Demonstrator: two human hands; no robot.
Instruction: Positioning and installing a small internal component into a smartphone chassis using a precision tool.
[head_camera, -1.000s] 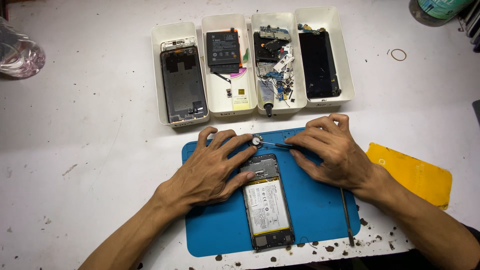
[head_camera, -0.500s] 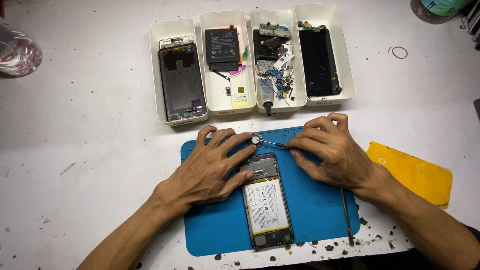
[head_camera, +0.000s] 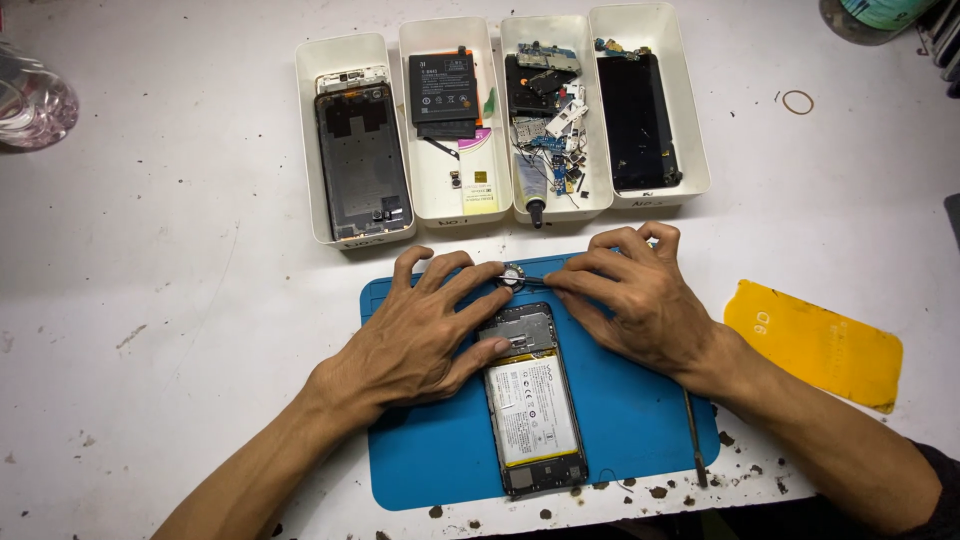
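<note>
An opened phone (head_camera: 533, 405) with its back off lies on a blue mat (head_camera: 640, 420), showing a battery with a white label. My left hand (head_camera: 420, 335) lies flat on the mat at the phone's upper left. Its fingers are spread and its thumb touches the phone's edge. My right hand (head_camera: 640, 300) pinches thin metal tweezers (head_camera: 540, 281) just above the phone's top. The tweezer tips meet a small round metal part (head_camera: 513, 278), which sits between the fingertips of both hands.
Four white trays stand behind the mat: one with a phone frame (head_camera: 355, 140), one with a black battery (head_camera: 448, 120), one with small boards and parts (head_camera: 555, 110), one with a black screen (head_camera: 640, 110). A yellow sheet (head_camera: 815, 345) lies right. A thin tool (head_camera: 693, 440) rests on the mat's right edge.
</note>
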